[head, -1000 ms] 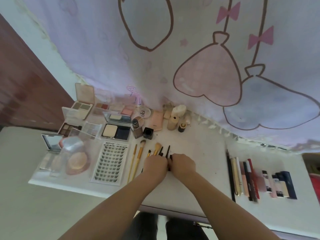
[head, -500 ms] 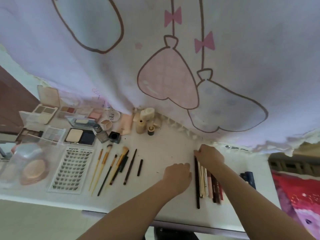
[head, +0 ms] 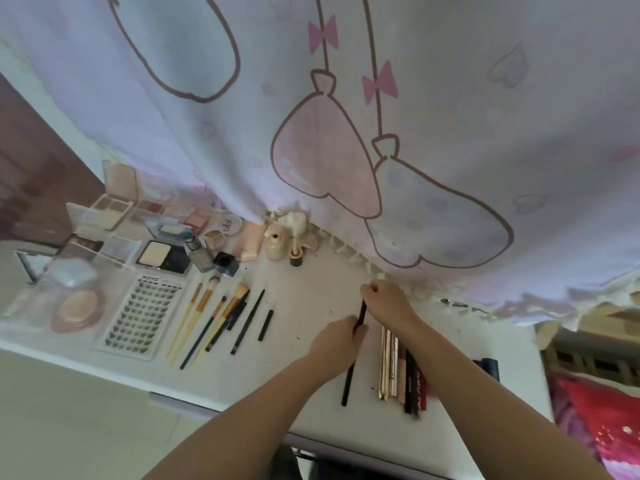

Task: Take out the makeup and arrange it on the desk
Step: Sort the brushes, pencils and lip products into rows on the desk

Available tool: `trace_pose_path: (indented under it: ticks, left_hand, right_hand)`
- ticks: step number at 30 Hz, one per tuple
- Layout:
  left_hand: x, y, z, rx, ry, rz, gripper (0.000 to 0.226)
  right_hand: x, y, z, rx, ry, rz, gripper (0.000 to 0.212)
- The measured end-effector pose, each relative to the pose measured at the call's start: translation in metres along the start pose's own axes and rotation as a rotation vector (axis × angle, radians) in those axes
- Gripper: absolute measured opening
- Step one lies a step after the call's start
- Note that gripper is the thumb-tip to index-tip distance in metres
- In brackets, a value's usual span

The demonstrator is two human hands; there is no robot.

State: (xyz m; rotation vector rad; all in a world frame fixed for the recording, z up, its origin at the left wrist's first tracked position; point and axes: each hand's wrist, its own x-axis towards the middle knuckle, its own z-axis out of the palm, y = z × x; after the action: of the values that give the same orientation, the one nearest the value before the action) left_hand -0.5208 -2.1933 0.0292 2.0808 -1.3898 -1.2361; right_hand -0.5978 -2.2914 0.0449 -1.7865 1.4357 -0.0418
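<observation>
Looks like somebody's bedroom: a cartoon-print curtain (head: 346, 133) is hanging just past the hands, and a red patterned blanket (head: 602, 420) is lying off to their right.

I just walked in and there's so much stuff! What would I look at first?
Probably the two hands in the middle: the left hand and right hand both hold one long black pencil. Behind them hangs a big curtain with pink hearts. Left of the hands, makeup brushes lie in a neat row.

Both forearms bare, no sleeves; left hand (head: 337, 342), right hand (head: 388, 301) without rings, watch.
</observation>
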Motion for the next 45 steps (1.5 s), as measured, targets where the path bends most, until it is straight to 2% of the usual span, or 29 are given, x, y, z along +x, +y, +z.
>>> trace_pose_path:
  ticks: [3,7,10,11,12,14,18,22,25,27,31,37,41,45]
  left_hand:
    - [-0.008,-0.003,-0.016,-0.053,-0.095,0.005,0.032]
    - [-0.015,-0.009,-0.056,-0.064,-0.306,-0.052,0.035]
    - [-0.029,-0.026,-0.088,-0.162,-0.569,-0.128,0.034]
    - [-0.035,-0.037,-0.094,-0.185,-0.587,-0.152,0.034]
    - [-0.04,-0.047,-0.099,-0.198,-0.545,-0.185,0.034]
    - [-0.04,-0.065,-0.102,-0.14,-0.356,-0.229,0.032]
    - [-0.021,-0.082,-0.096,0.229,-0.127,-0.175,0.036]
    - [-0.007,-0.085,-0.094,0.595,-0.042,-0.098,0.035]
    - [0.001,-0.091,-0.097,0.767,-0.031,-0.044,0.026]
    - [0.005,-0.098,-0.099,0.849,-0.04,0.011,0.023]
    - [0.004,-0.11,-0.106,0.919,-0.037,0.109,0.023]
    - [0.009,-0.118,-0.113,0.853,0.01,0.089,0.022]
    - [0.007,-0.092,-0.105,0.842,0.055,0.187,0.029]
    - [0.001,-0.043,-0.06,0.657,-0.018,0.249,0.031]
  right_hand:
    - [-0.001,-0.002,0.005,0.11,-0.042,0.058,0.031]
    - [-0.008,-0.01,0.026,0.488,-0.126,0.322,0.028]
    - [-0.003,-0.005,0.031,0.659,0.002,0.456,0.031]
    - [-0.001,-0.001,0.027,0.678,0.039,0.464,0.032]
    - [0.0,0.002,0.023,0.67,0.056,0.448,0.031]
    - [-0.004,0.0,0.017,0.607,0.034,0.373,0.024]
    - [-0.026,-0.033,0.049,0.44,-0.05,0.31,0.006]
    - [-0.041,-0.047,0.101,0.26,-0.015,0.264,0.01]
    - [-0.047,-0.053,0.118,-0.174,-0.003,0.213,0.023]
    - [-0.047,-0.059,0.125,-0.329,-0.008,0.204,0.029]
    - [-0.041,-0.072,0.138,-0.428,-0.014,0.183,0.033]
    - [-0.034,-0.077,0.137,-0.44,-0.01,0.134,0.042]
    - [-0.032,-0.056,0.087,-0.394,0.117,0.152,0.035]
    - [-0.033,-0.01,0.028,-0.41,0.192,0.225,0.025]
